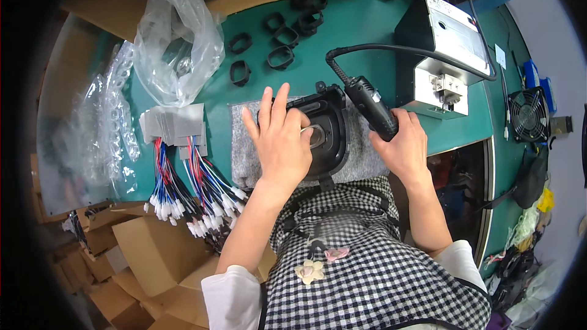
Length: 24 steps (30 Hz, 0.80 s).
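One corded tool (372, 107) in right hand (403, 146), lettering (439, 1) on box (461, 33)

On the surface (367, 21), a cloth (242, 150) is laid beneath the left hand (281, 146), with a housing (338, 140) set on it between the hands. A corded tool (374, 110) is held in the right hand (405, 146). Wire bundles (197, 186) are placed left of the left hand, a bag (159, 55) beyond them. Rings (269, 58) are scattered beyond the left hand, a boxed device (449, 95) beyond and right of the right.
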{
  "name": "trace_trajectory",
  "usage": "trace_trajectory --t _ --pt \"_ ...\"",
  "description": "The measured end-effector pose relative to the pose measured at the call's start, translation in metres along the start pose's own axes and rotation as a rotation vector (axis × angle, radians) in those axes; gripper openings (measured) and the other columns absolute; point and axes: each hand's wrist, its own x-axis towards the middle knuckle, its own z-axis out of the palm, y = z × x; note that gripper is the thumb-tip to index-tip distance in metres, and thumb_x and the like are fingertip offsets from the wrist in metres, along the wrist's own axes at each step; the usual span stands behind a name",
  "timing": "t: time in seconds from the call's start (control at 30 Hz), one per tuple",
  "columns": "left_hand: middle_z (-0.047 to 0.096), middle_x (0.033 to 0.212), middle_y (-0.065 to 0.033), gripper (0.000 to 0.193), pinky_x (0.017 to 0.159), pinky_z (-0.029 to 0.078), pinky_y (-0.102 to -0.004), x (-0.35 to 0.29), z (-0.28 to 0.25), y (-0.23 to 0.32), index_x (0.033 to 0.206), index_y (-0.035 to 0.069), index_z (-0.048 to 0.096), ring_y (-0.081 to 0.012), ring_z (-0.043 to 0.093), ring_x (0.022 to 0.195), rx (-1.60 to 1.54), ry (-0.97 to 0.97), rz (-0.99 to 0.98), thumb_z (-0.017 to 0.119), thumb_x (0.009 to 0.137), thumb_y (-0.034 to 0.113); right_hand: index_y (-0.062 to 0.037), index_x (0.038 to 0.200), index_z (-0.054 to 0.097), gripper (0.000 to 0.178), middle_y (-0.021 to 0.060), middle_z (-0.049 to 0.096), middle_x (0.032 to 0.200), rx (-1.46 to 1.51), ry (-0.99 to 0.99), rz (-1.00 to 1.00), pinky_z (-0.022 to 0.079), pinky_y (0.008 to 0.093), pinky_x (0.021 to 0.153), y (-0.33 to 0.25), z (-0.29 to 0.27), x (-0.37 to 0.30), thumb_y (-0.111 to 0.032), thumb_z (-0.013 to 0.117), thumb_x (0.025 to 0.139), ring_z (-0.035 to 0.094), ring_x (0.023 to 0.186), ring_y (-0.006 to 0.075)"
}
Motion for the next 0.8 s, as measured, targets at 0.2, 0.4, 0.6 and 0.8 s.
trace_trajectory --t 0.2,0.4,0.6,0.8 --pt "0.041 0.138 -0.012 0.034 0.108 0.005 -0.0615 0.009 -0.003 -0.007 0.091 0.01 0.05 -0.0345 0.027 0.135 -0.022 -0.209 -0.062 0.073 0.066 0.005 0.0032 0.106 0.057 0.049 0.0204 0.06 0.093 0.081 -0.059 -0.041 0.049 0.0427 0.075 0.002 -0.009 0.004 -0.018 0.073 0.065 0.061 0.086 0.0374" --pt "0.036 0.142 -0.015 0.038 0.108 0.001 -0.0606 -0.026 -0.015 -0.017 0.1 0.012 0.058 -0.036 0.019 0.138 -0.202 0.092 -0.104 0.074 0.065 0.014 0.0031 0.106 0.057 0.049 0.0179 0.061 0.096 0.438 -0.193 -0.261 0.049 0.038 0.078 -0.043 -0.035 -0.001 -0.016 0.073 0.063 0.061 0.087 0.0357" --pt "0.037 0.133 -0.0164 0.061 0.105 0.0 -0.0643 -0.047 -0.002 -0.02 0.12 0.01 0.054 -0.0422 0.015 0.135 -0.181 -0.01 -0.137 0.073 0.065 0.028 -0.0009 0.1 0.062 0.04 0.0139 0.061 0.093 0.21 -0.229 -0.598 0.05 0.0431 0.073 -0.081 -0.005 0.009 -0.014 0.072 0.064 0.061 0.084 0.0362" --pt "0.029 0.144 -0.0226 0.062 0.11 0.005 -0.052 -0.046 0.001 -0.023 0.12 0.008 0.056 -0.0381 0.018 0.136 -0.169 0.052 -0.037 0.073 0.065 0.029 -0.0016 0.099 0.063 0.043 0.0131 0.061 0.098 -0.01 -0.308 -0.564 0.051 0.0444 0.072 -0.089 0.009 0.009 -0.016 0.077 0.061 0.063 0.081 0.0366"
